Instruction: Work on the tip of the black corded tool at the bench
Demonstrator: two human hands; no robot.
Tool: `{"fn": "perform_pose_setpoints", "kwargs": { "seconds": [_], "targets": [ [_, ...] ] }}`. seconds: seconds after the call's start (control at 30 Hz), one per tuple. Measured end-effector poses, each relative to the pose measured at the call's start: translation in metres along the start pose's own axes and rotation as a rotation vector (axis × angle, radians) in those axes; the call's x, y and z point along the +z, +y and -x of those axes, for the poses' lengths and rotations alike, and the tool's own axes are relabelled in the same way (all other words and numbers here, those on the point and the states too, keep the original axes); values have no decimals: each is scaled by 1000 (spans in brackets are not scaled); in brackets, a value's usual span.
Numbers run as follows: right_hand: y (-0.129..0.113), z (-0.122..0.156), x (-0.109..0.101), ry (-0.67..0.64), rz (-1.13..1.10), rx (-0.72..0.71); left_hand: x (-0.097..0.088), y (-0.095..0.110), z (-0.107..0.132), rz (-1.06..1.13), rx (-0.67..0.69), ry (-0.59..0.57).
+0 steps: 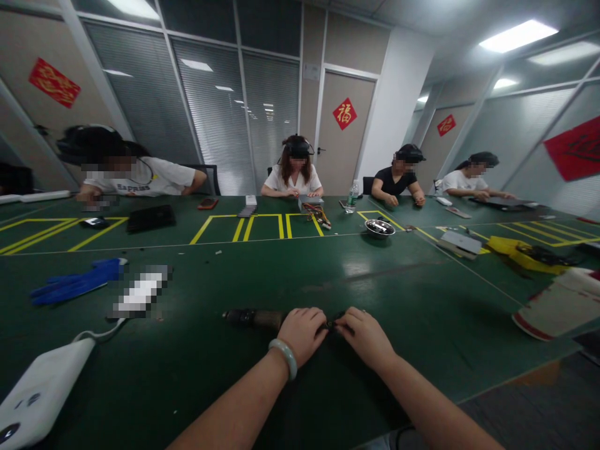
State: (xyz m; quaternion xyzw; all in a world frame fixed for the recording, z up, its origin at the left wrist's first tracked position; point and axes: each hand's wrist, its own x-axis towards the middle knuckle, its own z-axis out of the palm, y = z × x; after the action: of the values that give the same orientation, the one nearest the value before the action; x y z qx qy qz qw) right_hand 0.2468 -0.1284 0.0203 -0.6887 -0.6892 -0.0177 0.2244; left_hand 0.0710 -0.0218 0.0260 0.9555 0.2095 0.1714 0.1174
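Observation:
A dark tool shaped like a power drill (257,317) lies on its side on the green table, its narrow tip pointing left. My left hand (304,331), with a pale bangle at the wrist, is closed over the tool's right part and hides much of it. Just to the right, my right hand (364,334) pinches a small dark piece (332,324) at that end. The fingers of both hands nearly meet there, and the piece is too small and covered to name.
Left lie a blue glove (79,281), a phone (143,290) on a cable and a white power bank (44,390). Ahead stands a metal bowl (379,229). A whitish bucket (557,303) is at the right edge. Several people sit across the green table (210,400).

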Motion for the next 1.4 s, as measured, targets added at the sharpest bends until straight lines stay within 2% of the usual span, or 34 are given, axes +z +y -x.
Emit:
{"fn": "perform_pose_setpoints", "kwargs": {
  "seconds": [0.27,0.63,1.17,1.4],
  "targets": [
    [1,-10,-9,-67,0,-99,-8,3,-1,1,-41,-45],
    [2,-12,-3,-57,-110,-59,-4,-1,-3,24,-59,-49],
    [2,-15,3,-83,91,-200,-4,-2,-3,4,-54,-65],
    [-5,-10,8,-95,143,-166,-5,-1,-1,-3,-61,-58]
  ]
}}
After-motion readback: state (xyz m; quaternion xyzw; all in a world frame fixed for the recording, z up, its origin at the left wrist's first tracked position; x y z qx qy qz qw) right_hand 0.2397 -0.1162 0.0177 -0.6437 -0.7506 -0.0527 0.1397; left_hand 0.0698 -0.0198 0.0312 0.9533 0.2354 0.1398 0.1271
